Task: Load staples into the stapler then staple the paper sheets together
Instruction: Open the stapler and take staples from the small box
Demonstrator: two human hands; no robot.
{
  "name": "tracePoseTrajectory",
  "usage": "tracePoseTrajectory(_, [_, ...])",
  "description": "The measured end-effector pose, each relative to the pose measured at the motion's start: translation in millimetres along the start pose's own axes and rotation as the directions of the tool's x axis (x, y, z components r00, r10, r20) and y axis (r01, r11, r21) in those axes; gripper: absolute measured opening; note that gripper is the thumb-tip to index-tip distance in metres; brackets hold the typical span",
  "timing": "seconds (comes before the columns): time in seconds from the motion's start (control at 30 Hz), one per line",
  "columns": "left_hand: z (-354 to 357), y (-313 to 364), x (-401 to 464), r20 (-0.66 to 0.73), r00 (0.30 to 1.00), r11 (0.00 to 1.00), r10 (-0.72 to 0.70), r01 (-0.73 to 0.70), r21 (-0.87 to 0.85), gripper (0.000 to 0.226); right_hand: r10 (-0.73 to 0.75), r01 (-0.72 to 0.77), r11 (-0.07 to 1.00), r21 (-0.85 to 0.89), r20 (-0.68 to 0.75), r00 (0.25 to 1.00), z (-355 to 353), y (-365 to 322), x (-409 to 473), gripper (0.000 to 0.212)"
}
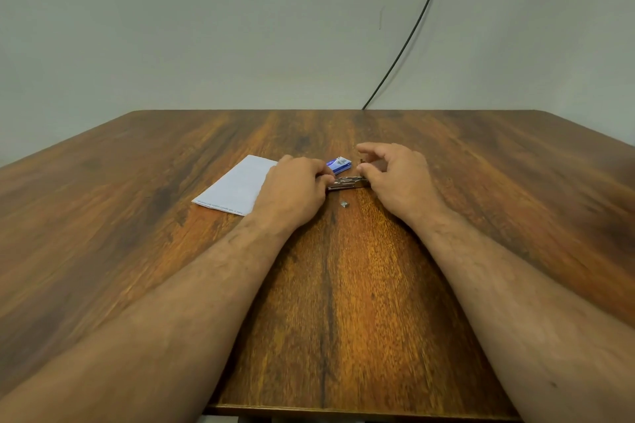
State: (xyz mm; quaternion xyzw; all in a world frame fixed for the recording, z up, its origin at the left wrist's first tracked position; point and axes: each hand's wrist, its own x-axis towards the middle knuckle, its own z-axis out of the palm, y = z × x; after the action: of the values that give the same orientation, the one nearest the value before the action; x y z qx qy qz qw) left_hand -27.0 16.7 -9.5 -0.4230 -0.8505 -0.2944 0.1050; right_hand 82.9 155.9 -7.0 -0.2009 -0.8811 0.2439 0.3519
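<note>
At frame centre, both hands meet over a small silver metal stapler [347, 183] on the brown wooden table [343, 302].

The left hand [295, 187] grips the stapler's left end; the right hand [395, 175] hovers curled, whether grasping anything I cannot tell. White paper sheets [237, 185] lie left, a blue staple box [339, 165] behind, a loose staple strip [344, 204] below.

The table [343, 302] under my arms looks like dark brown wood with strong grain, and its surface is smooth with a soft shine. The stapler [347, 183] between my hands is bright bare metal and it reflects light. A small piece of staples [344, 204] near it is also grey shiny metal. The paper sheets [237, 187] are white matt paper. The staple box [339, 164] looks like blue and white cardboard, a little glossy. The wall [206, 27] behind is matt and plain.
</note>
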Motion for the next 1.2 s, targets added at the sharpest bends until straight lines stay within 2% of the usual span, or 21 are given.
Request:
tracePoseTrajectory(0.1, [0, 1, 0, 0.005, 1.0, 1.0, -0.003, 0.003, -0.018, 0.027, -0.114, 0.112, 0.993, -0.04, -0.055, 0.992, -5, -5, -6, 0.016])
tracePoseTrajectory(0.17, [-1, 3, 0, 0.017, 1.0, 0.999, -0.019, 0.02, -0.034, 0.036, -0.182, 0.18, 0.982, -0.058, -0.035, 0.983, -6, -7, -11, 0.01])
tracePoseTrajectory(0.27, [-2, 3, -1, 0.039, 0.999, 0.999, -0.002, 0.004, -0.045, 0.053, -0.178, 0.186, 0.981, -0.059, 0.119, 0.977, -7, -11, -15, 0.01])
tracePoseTrajectory(0.33, [-1, 2, -1, 0.069, 0.997, 0.999, 0.032, -0.03, -0.035, 0.054, -0.147, 0.171, 0.982, -0.085, 0.238, 0.96, -7, -13, -15, 0.012])
tracePoseTrajectory(0.43, [2, 1, -1, 0.125, 0.988, 0.996, 0.087, -0.09, 0.022, 0.048, -0.12, 0.157, 0.982, -0.103, 0.294, 0.948, -7, -12, -13, 0.015])
tracePoseTrajectory(0.53, [4, 1, 2, 0.182, 0.976, 0.986, 0.117, -0.136, 0.093, 0.051, -0.134, 0.162, 0.983, -0.084, 0.271, 0.953, -5, -11, -13, 0.011])
tracePoseTrajectory(0.7, [10, -1, 6, 0.277, 0.958, 0.974, 0.074, -0.129, 0.185, 0.052, -0.137, 0.153, 0.987, -0.058, 0.217, 0.967, -5, -10, -15, 0.009])
tracePoseTrajectory(0.87, [11, -5, 8, 0.182, 0.983, 0.993, 0.036, -0.055, 0.102, 0.048, -0.051, 0.043, 0.996, 0.074, 0.107, 0.993, -8, -10, -15, 0.007])
tracePoseTrajectory(0.97, [8, -3, 6, 0.126, 0.992, 0.999, 0.0, -0.005, 0.034, 0.037, -0.036, 0.031, 0.998, 0.061, 0.079, 0.996, -8, -12, -14, 0.004])
tracePoseTrajectory(1.1, [5, -5, 6, -0.016, 1.0, 0.994, 0.008, -0.01, -0.111, 0.025, -0.048, 0.047, 0.998, 0.043, 0.015, 0.999, -7, -13, -13, 0.003])
tracePoseTrajectory(1.13, [5, -7, 7, -0.021, 1.0, 0.991, 0.012, -0.015, -0.135, 0.025, -0.049, 0.049, 0.998, 0.041, 0.015, 0.999, -6, -13, -13, 0.004])
tracePoseTrajectory(1.2, [5, -11, 10, 0.057, 0.997, 0.994, 0.048, -0.042, -0.1, 0.031, -0.037, 0.036, 0.998, 0.06, 0.016, 0.999, -6, -12, -13, 0.003])
